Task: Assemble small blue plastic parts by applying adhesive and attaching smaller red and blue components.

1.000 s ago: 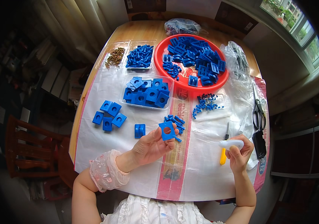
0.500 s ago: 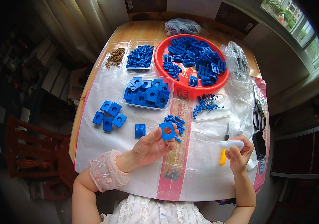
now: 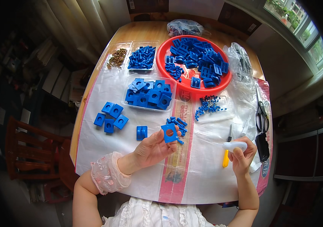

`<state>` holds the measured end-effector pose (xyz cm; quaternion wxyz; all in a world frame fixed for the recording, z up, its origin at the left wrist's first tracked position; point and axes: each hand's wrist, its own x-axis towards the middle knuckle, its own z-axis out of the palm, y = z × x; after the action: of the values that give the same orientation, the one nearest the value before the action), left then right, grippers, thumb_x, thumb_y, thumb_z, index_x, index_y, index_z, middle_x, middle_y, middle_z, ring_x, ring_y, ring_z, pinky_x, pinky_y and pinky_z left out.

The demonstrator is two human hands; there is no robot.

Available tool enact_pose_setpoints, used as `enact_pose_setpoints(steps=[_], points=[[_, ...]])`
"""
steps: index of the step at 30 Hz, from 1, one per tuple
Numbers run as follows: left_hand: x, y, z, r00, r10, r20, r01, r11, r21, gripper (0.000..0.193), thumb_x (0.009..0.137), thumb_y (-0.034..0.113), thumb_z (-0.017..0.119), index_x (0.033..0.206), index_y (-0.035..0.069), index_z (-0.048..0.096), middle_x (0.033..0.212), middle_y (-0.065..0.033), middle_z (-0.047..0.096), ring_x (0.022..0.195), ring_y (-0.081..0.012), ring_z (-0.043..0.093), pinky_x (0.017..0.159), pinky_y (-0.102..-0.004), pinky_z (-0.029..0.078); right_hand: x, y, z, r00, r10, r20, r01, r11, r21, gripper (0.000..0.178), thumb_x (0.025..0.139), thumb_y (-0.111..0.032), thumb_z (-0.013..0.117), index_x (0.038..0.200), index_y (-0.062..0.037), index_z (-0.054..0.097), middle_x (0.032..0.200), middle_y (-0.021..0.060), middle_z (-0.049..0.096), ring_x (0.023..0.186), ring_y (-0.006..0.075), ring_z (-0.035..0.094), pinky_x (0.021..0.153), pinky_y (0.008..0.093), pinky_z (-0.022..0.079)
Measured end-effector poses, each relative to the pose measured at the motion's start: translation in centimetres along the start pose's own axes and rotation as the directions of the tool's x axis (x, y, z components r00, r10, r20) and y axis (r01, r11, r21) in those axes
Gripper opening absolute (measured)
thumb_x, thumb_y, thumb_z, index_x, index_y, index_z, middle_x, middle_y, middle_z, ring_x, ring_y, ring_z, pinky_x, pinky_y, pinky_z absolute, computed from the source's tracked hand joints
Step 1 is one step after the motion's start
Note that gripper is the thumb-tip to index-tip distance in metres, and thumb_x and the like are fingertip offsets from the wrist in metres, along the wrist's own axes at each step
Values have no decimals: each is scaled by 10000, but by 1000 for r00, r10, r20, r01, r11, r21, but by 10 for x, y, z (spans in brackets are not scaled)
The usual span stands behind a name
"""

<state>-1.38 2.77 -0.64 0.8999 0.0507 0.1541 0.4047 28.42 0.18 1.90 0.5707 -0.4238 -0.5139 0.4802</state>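
Note:
My left hand (image 3: pixel 149 150) pinches a flat blue square plastic piece with a round hole (image 3: pixel 173 139) by its edges, above the white sheet. To the right, my right hand (image 3: pixel 243 160) is closed around a small white squeeze bottle (image 3: pixel 237 145), its narrow tip pointing left toward the piece but apart from it. Just behind the held piece lie several slim blue plastic pegs (image 3: pixel 182 122). A ridged blue block (image 3: pixel 142 132) rests left of them. Partly behind the bottle is a yellow-handled screwdriver (image 3: pixel 225 159).
Several blue square pieces (image 3: pixel 108 125) lie at the left; more fill a clear tray (image 3: pixel 173 99). Behind stand a red basin (image 3: pixel 227 84) of blue parts and trays of blue pegs (image 3: pixel 142 56) and brass screws (image 3: pixel 117 58). Tiny blue parts (image 3: pixel 208 104) and black-handled scissors (image 3: pixel 261 115) lie right.
My right hand and the bottle have shifted very slightly. My left hand holds the blue piece in the same place.

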Motion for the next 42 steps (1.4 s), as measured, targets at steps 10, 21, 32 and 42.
enact_pose_setpoints(steps=[10,21,32,42], points=[[-1,-1,-1,1000,-23,-13,23,1000,-19,562,803,362,731,1226,67,507,1093,-51,577,865,-115,501,819,-261,425,6,2,-1,996,81,-37,-70,971,228,323,840,-252,696,916,44,595,612,9,518,434,46,393,401,223,343],[0,-3,-9,990,-116,87,119,992,-38,602,830,341,707,1279,30,453,1122,-69,563,985,-121,541,838,-263,464,2,-2,13,999,29,-40,-25,995,93,326,862,-281,693,924,28,610,536,-26,455,419,23,354,380,208,336],[-2,-8,-5,987,-151,63,152,988,-10,618,840,330,702,1298,6,442,1153,-71,567,965,-104,542,839,-255,462,-4,1,14,1000,4,-7,-4,1000,-26,266,854,-225,696,902,28,628,699,69,620,471,58,503,396,201,414],[-2,-8,-7,989,-143,45,143,990,2,622,842,330,700,1304,0,445,1159,-79,575,980,-109,552,843,-256,469,-4,1,15,1000,7,0,-7,1000,-22,275,855,-230,699,896,31,624,674,62,609,464,57,499,391,199,394]])
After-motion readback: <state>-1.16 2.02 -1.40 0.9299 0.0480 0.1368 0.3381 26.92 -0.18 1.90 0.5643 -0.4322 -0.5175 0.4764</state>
